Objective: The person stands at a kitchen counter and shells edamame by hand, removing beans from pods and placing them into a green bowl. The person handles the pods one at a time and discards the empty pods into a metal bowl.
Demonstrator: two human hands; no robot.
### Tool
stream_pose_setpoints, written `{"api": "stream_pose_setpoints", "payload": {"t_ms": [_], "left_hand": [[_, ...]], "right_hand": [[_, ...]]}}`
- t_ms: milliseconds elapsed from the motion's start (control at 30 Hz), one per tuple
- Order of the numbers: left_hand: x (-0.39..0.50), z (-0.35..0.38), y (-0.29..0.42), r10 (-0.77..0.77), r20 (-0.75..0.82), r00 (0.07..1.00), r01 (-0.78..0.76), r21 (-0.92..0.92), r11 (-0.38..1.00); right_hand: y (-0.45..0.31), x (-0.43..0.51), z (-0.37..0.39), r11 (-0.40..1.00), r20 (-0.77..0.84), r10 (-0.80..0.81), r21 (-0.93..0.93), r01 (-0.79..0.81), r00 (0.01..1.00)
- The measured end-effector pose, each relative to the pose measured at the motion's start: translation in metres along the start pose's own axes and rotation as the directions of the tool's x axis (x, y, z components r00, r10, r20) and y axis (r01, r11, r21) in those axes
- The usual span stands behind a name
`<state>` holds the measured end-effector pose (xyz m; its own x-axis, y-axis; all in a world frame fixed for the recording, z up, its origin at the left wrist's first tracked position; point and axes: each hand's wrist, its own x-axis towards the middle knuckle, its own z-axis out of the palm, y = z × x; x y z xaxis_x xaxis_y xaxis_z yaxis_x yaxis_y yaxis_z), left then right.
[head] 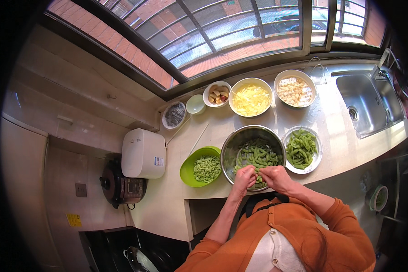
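Observation:
Over the near rim of a stainless steel bowl [225, 149], my left hand [244, 179] and my right hand [275, 177] meet with their fingertips pinched on a green soybean pod [257, 171]. My fingers hide most of that pod. Inside the bowl lies a heap of whole soybean pods [260, 154]. Left of it, a lime-green plastic basin [187, 170] contains shelled green beans [206, 168]. To the right, close against the steel bowl, a white plate [319, 159] carries flattened-looking green pods [301, 149].
Along the window stand bowls of yellow shreds [251, 98], pale cubes in liquid [294, 90] and peeled pieces [218, 94]. A white appliance [143, 153] and an electric pressure cooker [124, 185] are leftward. The steel sink [362, 102] is rightward. A chopstick [200, 137] lies behind the basin.

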<state>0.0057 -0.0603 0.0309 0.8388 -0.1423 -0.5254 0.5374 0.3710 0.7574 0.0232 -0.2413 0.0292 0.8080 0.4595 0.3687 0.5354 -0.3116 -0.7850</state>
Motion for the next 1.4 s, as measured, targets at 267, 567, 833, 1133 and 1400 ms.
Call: {"api": "stream_pose_setpoints", "payload": {"t_ms": [267,567,833,1133,1400], "left_hand": [[0.01,-0.033,0.003,0.064,0.303,0.951,-0.236,0.574,0.784],[0.001,-0.049,0.056,-0.283,0.472,0.835,-0.107,0.643,0.759],[0.006,-0.064,0.038,-0.17,0.498,0.85,-0.217,0.626,0.749],[0.023,-0.073,0.024,-0.113,0.282,0.953,0.013,0.336,0.942],[0.008,-0.05,0.034,-0.233,0.404,0.885,0.151,0.223,0.963]], "right_hand": [[-0.003,0.023,-0.027,0.985,0.336,0.089,0.108,-0.132,0.938],[-0.014,0.037,-0.019,0.984,0.364,-0.083,0.174,0.02,0.928],[-0.029,0.03,0.003,0.978,0.348,-0.11,-0.128,0.163,0.931],[-0.028,0.029,0.013,0.97,-0.01,0.227,-0.092,-0.227,0.974],[-0.022,0.022,0.009,0.416,0.08,0.704,0.758,-0.501,0.706]]}}
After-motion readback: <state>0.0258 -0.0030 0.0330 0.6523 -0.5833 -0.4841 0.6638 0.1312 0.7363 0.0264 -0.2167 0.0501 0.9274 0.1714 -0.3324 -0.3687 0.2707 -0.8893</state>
